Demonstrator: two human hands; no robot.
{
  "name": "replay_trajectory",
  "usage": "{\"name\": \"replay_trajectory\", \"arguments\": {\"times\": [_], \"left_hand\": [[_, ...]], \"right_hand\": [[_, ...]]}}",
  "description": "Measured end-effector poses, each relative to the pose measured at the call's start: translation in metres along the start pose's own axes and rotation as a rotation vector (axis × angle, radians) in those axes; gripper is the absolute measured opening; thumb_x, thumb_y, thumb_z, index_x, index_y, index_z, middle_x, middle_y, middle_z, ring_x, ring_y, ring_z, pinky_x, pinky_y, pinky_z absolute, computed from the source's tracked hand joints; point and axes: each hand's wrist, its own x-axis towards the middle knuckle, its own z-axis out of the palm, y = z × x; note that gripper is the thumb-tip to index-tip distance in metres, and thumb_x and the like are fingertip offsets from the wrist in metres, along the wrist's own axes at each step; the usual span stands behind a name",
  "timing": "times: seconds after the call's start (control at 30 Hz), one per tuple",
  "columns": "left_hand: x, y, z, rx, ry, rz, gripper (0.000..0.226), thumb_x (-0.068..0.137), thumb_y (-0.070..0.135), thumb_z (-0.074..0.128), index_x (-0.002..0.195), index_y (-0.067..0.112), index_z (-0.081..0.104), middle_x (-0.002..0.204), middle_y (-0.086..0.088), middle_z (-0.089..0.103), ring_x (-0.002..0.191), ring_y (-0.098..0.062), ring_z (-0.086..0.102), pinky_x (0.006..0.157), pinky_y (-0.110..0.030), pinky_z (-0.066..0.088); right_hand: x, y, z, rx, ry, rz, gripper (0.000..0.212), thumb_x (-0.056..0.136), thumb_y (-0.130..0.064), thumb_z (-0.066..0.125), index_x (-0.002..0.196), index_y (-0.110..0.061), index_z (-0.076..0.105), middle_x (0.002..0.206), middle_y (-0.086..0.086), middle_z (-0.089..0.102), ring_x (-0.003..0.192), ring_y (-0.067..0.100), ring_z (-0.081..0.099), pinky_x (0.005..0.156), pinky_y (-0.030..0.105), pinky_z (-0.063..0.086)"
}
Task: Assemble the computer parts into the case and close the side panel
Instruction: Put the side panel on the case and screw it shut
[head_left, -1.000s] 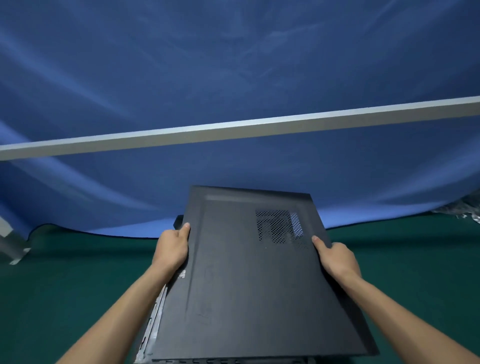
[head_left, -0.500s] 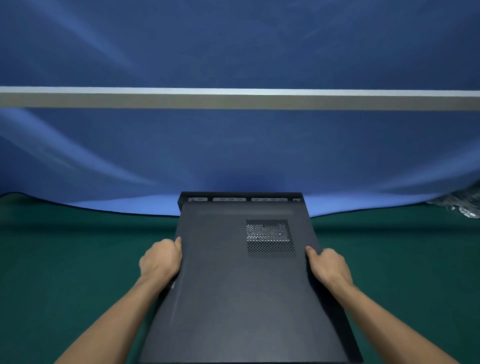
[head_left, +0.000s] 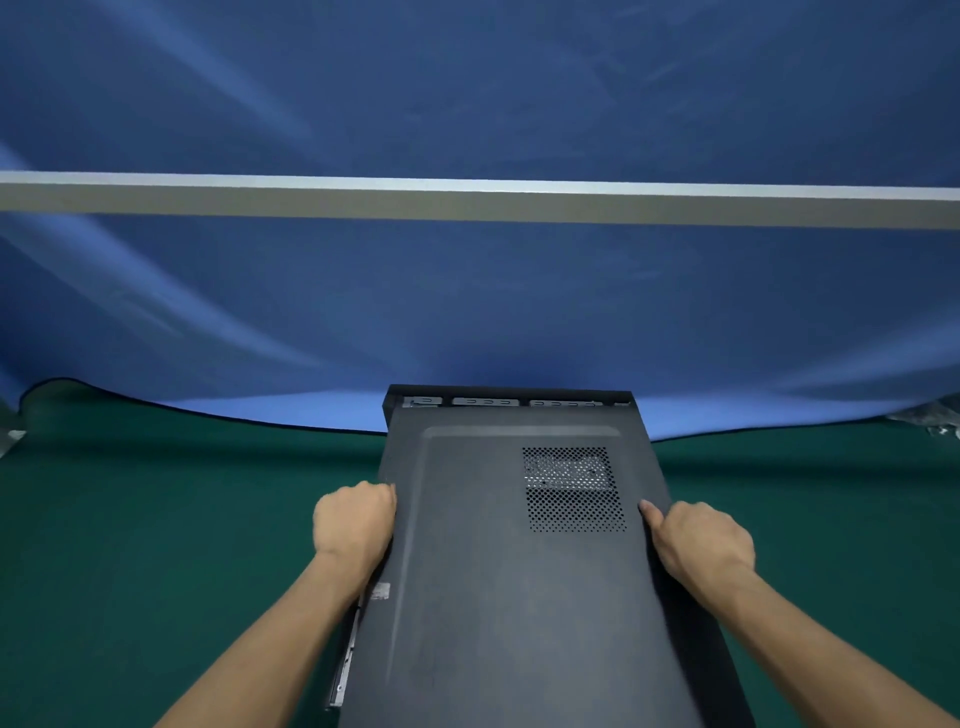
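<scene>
Both hands, left (head_left: 355, 525), right (head_left: 702, 540), grip side panel (head_left: 514, 597) edges.

Dim, even light falling from above; soft sheen showing on side panel (head_left: 519, 597); wide-angle bending edges; backdrop (head_left: 467, 312) blurring slightly.

It looks like a staged workbench: a green mat (head_left: 156, 545) covers the table, a blue cloth backdrop (head_left: 467, 312) hangs behind, crossed by 1 grey bar (head_left: 467, 200).

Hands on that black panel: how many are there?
2. The left hand grips the side panel's left edge; the right hand grips its right edge, level with the vent holes.
</scene>
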Motion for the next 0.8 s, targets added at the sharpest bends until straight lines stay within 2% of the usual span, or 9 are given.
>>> {"name": "replay_trajectory", "arguments": {"times": [0.07, 0.1, 0.17, 0.27, 0.37, 0.43, 0.5, 0.7, 0.8], "left_hand": [[-0.002, 0.003, -0.001, 0.037, -0.021, 0.030, 0.042, 0.093, 0.017, 0.048, 0.057, 0.021, 0.026, 0.054, 0.008, 0.042, 0.056, -0.018, 0.052, 0.042, -0.024, 0.022], [-0.004, 0.005, -0.001, 0.040, -0.014, 0.048, 0.041, 0.092, 0.017, 0.049, 0.058, 0.021, 0.027, 0.055, 0.008, 0.045, 0.056, -0.018, 0.054, 0.041, -0.024, 0.020], [-0.010, 0.012, -0.002, -0.008, 0.003, 0.050, 0.028, 0.092, 0.018, 0.050, 0.065, 0.022, 0.042, 0.069, 0.007, 0.062, 0.063, -0.016, 0.063, 0.043, -0.024, 0.025], [-0.015, 0.019, -0.001, -0.132, 0.129, 0.019, 0.009, 0.090, 0.020, 0.053, 0.086, 0.016, 0.059, 0.085, -0.001, 0.062, 0.074, -0.018, 0.061, 0.047, -0.027, 0.036], [-0.014, 0.023, 0.011, -0.206, 0.160, -0.009, 0.028, 0.096, 0.034, 0.040, 0.111, 0.014, 0.053, 0.115, -0.005, 0.051, 0.100, -0.021, 0.050, 0.070, -0.030, 0.044], [-0.016, 0.027, 0.016, -0.285, 0.155, 0.013, 0.042, 0.098, 0.040, 0.034, 0.130, 0.016, 0.044, 0.140, -0.005, 0.039, 0.120, -0.021, 0.041, 0.088, -0.031, 0.043], [-0.020, 0.030, 0.020, -0.376, 0.143, 0.010, 0.049, 0.099, 0.041, 0.032, 0.141, 0.016, 0.035, 0.153, -0.001, 0.025, 0.134, -0.021, 0.029, 0.099, -0.032, 0.038], [-0.026, 0.025, 0.027, -0.519, 0.131, -0.017, 0.050, 0.099, 0.037, 0.034, 0.146, 0.018, 0.031, 0.157, 0.000, 0.016, 0.142, -0.019, 0.020, 0.105, -0.034, 0.036], [-0.028, 0.025, 0.026, -0.530, 0.113, -0.017, 0.051, 0.100, 0.037, 0.032, 0.147, 0.020, 0.028, 0.158, 0.002, 0.012, 0.142, -0.018, 0.020, 0.103, -0.033, 0.038]], "right_hand": [[0.000, -0.001, -0.002, -0.088, 0.015, -0.041, 0.061, 0.102, -0.048, 0.016, 0.099, -0.014, 0.066, 0.097, 0.001, 0.067, 0.090, 0.022, 0.066, 0.059, 0.027, 0.044], [0.000, -0.001, -0.003, -0.129, 0.023, -0.060, 0.060, 0.102, -0.046, 0.016, 0.099, -0.014, 0.066, 0.095, 0.000, 0.067, 0.088, 0.021, 0.067, 0.058, 0.026, 0.044], [0.004, 0.000, -0.005, -0.164, 0.030, -0.072, 0.057, 0.102, -0.046, 0.017, 0.100, -0.016, 0.066, 0.095, -0.001, 0.067, 0.087, 0.020, 0.067, 0.057, 0.026, 0.044], [0.008, 0.001, -0.004, -0.163, 0.053, -0.062, 0.055, 0.101, -0.048, 0.019, 0.098, -0.017, 0.065, 0.094, -0.002, 0.067, 0.085, 0.019, 0.067, 0.055, 0.025, 0.040], [0.008, 0.002, 0.001, -0.164, 0.071, -0.067, 0.055, 0.102, -0.047, 0.018, 0.095, -0.017, 0.064, 0.092, -0.002, 0.068, 0.083, 0.019, 0.067, 0.054, 0.025, 0.040], [0.008, 0.003, 0.005, -0.150, 0.068, -0.062, 0.056, 0.102, -0.046, 0.018, 0.095, -0.017, 0.064, 0.092, -0.001, 0.068, 0.084, 0.020, 0.067, 0.054, 0.026, 0.040], [0.009, 0.006, 0.007, -0.112, 0.049, -0.054, 0.056, 0.102, -0.046, 0.018, 0.095, -0.016, 0.064, 0.094, 0.000, 0.068, 0.086, 0.021, 0.067, 0.057, 0.027, 0.043], [0.007, 0.006, 0.010, 0.009, 0.005, -0.045, 0.053, 0.102, -0.045, 0.020, 0.102, -0.013, 0.063, 0.101, 0.003, 0.067, 0.092, 0.024, 0.065, 0.065, 0.029, 0.044], [0.005, 0.005, 0.005, -0.073, 0.012, -0.052, 0.052, 0.103, -0.045, 0.020, 0.101, -0.017, 0.064, 0.098, 0.000, 0.068, 0.089, 0.021, 0.066, 0.061, 0.027, 0.043]]}}
